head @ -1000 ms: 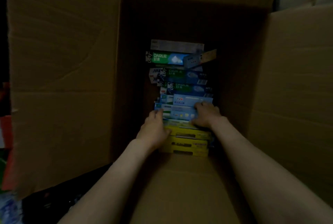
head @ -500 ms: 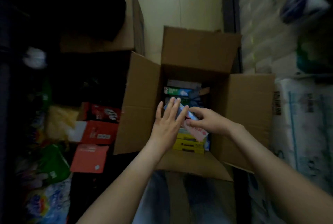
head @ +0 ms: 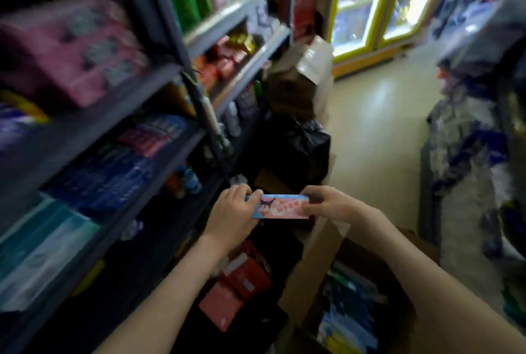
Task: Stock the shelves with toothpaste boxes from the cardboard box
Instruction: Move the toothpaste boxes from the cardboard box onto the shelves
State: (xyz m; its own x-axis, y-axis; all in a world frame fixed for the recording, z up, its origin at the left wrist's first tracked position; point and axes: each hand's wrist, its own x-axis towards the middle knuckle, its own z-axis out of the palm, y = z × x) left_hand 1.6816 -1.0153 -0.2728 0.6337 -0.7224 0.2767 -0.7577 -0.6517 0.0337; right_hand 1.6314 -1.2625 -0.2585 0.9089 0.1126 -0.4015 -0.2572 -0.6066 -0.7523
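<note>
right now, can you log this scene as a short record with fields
held: pink box, in the air, one hand at each end
left hand: grips its left end
right hand: pinches its right end
shelves: on the left, stocked
cardboard box: lower right, open, more boxes inside

You have two hands in view, the left hand [head: 232, 215] and the right hand [head: 331, 205], and one pink toothpaste box [head: 280, 207]. You see one open cardboard box [head: 310, 265]; the packs inside [head: 350, 322] are too blurred to count. Two yellow-framed glass doors [head: 360, 6] show beyond.
</note>
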